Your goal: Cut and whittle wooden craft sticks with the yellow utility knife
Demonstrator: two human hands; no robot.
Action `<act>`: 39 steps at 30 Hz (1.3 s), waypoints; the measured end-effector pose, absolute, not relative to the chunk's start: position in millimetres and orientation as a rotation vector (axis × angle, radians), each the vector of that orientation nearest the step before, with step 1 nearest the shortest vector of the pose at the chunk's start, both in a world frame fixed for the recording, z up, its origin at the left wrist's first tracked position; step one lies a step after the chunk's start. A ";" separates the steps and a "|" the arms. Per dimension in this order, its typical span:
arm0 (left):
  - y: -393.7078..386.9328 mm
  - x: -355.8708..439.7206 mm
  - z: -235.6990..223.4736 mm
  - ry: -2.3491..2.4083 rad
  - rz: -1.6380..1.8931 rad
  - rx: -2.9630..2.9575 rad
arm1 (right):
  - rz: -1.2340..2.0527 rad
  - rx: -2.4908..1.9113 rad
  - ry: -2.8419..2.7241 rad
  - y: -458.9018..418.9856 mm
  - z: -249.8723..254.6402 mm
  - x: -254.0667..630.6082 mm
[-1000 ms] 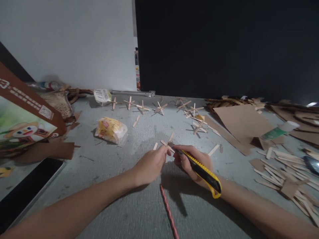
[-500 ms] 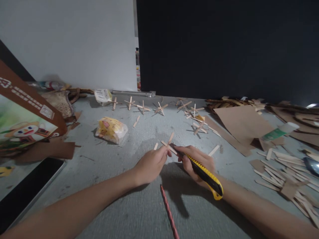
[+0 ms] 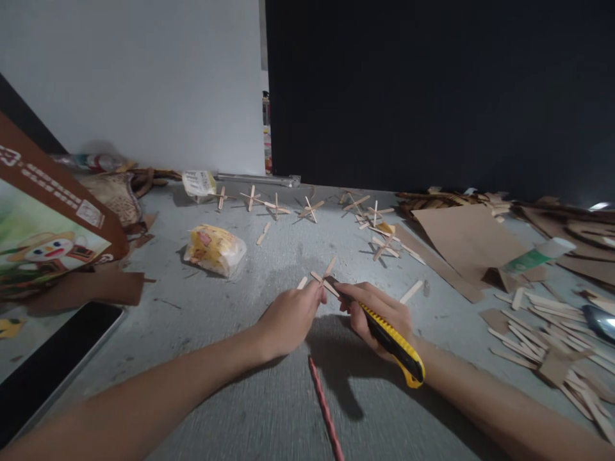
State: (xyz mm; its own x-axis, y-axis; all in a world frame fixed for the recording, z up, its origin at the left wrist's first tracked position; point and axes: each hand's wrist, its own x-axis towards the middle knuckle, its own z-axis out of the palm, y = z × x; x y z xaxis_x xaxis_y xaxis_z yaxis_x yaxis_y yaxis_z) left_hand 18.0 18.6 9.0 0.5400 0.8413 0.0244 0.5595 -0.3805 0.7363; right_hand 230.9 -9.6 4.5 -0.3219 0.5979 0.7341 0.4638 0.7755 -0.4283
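My left hand (image 3: 288, 317) is closed in a pinch on a small cross of wooden sticks (image 3: 324, 276), held just above the grey table (image 3: 269, 397). My right hand (image 3: 377, 314) grips a yellow and black utility knife (image 3: 391, 342), its blade end touching the stick cross. Both hands meet at the table's middle. A short loose stick (image 3: 301, 282) lies just beyond my left fingers.
Several finished stick crosses (image 3: 310, 208) line the far edge. A yellow plastic packet (image 3: 214, 250) lies left of centre, a picture box (image 3: 43, 237) and dark tablet (image 3: 48, 365) at left. Cardboard sheets (image 3: 468, 240), a glue tube (image 3: 538, 254) and loose sticks (image 3: 542, 333) lie right. A red pencil (image 3: 325, 410) lies near me.
My right hand and the knife have shifted slightly along the stick cross. My left hand has kept its pinch in place.
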 end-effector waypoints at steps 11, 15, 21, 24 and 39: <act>17.8 19.3 8.1 1.310 0.377 2.233 | 0.139 -0.809 -1.917 -14.1 2.0 220.1; 16.0 20.5 8.2 1.355 0.395 2.215 | 0.202 -0.822 -1.861 -18.1 3.7 214.5; 13.6 19.3 7.7 1.358 0.464 2.208 | 0.257 -0.892 -1.800 -20.8 4.3 208.5; 13.0 19.4 7.4 1.378 0.472 2.209 | 0.285 -0.918 -1.793 -21.4 6.4 207.6; 17.7 20.9 7.2 1.370 0.473 2.202 | 0.319 -0.924 -1.788 -17.4 6.6 206.9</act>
